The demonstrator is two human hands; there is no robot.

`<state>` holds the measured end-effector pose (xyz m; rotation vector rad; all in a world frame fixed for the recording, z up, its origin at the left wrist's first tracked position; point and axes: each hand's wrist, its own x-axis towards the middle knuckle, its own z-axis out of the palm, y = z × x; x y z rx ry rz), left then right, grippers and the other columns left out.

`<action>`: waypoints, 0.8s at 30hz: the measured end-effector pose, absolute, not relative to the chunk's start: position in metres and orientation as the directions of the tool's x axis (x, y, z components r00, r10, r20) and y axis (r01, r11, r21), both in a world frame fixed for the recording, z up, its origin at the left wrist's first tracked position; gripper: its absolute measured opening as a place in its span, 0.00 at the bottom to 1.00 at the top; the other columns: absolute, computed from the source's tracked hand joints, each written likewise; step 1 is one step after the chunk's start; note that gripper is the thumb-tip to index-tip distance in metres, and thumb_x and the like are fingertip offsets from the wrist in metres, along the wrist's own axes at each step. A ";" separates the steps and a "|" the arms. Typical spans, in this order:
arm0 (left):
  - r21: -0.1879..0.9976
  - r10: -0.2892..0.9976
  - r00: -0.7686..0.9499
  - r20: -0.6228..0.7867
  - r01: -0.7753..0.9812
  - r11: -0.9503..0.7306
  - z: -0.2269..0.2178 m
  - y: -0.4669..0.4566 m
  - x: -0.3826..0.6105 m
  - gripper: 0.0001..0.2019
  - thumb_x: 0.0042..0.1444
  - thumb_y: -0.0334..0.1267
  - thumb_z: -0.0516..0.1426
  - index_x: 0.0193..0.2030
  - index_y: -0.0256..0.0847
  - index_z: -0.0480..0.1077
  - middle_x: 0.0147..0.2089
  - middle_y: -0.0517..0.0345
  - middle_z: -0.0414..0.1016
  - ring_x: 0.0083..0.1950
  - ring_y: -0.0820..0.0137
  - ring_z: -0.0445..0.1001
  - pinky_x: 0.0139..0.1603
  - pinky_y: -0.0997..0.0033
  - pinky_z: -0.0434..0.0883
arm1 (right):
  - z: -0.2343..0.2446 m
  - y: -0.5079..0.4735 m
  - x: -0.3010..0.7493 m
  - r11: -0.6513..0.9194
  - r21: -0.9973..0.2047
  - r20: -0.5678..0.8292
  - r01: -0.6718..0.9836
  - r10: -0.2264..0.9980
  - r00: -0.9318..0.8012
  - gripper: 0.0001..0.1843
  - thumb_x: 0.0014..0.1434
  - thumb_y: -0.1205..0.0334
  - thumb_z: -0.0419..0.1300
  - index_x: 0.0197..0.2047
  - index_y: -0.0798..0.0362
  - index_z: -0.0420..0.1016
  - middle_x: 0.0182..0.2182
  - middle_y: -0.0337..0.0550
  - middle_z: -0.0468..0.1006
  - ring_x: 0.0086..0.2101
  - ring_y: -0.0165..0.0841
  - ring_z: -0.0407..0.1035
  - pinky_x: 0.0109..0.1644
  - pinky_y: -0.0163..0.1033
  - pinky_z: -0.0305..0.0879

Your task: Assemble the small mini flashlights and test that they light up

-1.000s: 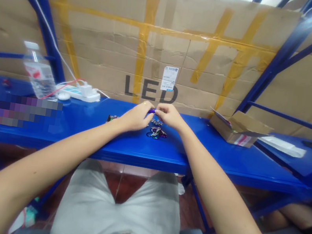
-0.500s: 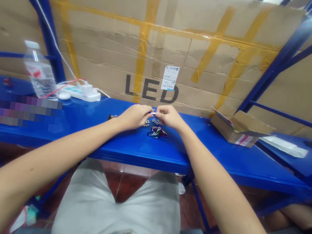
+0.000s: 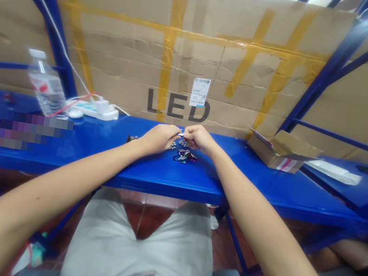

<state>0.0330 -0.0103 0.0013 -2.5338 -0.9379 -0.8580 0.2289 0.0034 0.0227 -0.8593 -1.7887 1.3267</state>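
Frame centre: left hand (image 3: 160,139) and right hand (image 3: 200,139) pinching small pale object (image 3: 181,134) (detail too small to tell). Shiny looped pieces (image 3: 185,157) piled on blue desk (image 3: 254,183) below.

The tabletop (image 3: 163,174), from where I stand, looks like painted metal, smooth and glossy, and the posts (image 3: 304,104) share that blue shine. Behind it, the big cardboard sheet (image 3: 122,61) is matt and creased, crossed by slick yellow plastic tape (image 3: 169,55), with a white paper label (image 3: 200,92) stuck on. The coloured loops (image 3: 184,157) have a shiny metallic finish, and the little pieces (image 3: 184,144) beside them gleam like bare metal; the held piece (image 3: 181,134) catches a pale glint, too small to tell metal from plastic. The bottle (image 3: 48,92) is clear plastic, the power strip (image 3: 108,116) smooth white plastic, the small carton (image 3: 282,163) dull cardboard, the trousers (image 3: 139,257) matt cloth, the floor tiles (image 3: 149,217) faintly glossy
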 end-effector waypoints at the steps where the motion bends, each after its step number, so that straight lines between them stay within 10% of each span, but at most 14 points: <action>1: -0.079 0.484 0.609 0.629 0.669 -0.739 0.001 -0.010 0.033 0.14 0.69 0.38 0.49 0.44 0.36 0.74 0.41 0.44 0.80 0.42 0.60 0.78 0.44 0.63 0.70 | 0.023 0.004 0.229 0.229 -0.970 0.158 0.081 0.847 -0.509 0.06 0.39 0.71 0.56 0.19 0.52 0.61 0.10 0.31 0.56 0.13 0.22 0.45 0.17 0.31 0.36; 12: 0.129 0.544 0.472 0.694 0.662 -0.738 0.008 -0.003 0.032 0.09 0.67 0.36 0.52 0.43 0.39 0.74 0.42 0.49 0.80 0.43 0.63 0.77 0.47 0.63 0.71 | 0.028 0.008 0.226 0.333 -0.935 0.248 0.126 0.863 -0.441 0.11 0.59 0.59 0.59 0.26 0.54 0.68 0.13 0.32 0.60 0.15 0.25 0.51 0.18 0.32 0.46; 24: 0.267 0.645 0.351 0.679 0.700 -0.662 0.012 0.006 0.012 0.06 0.64 0.35 0.55 0.43 0.40 0.73 0.44 0.51 0.81 0.45 0.63 0.77 0.48 0.61 0.72 | 0.038 0.004 0.251 0.426 -0.512 0.062 0.746 0.884 -0.463 0.11 0.57 0.60 0.67 0.26 0.55 0.74 0.22 0.42 0.76 0.22 0.29 0.68 0.28 0.35 0.61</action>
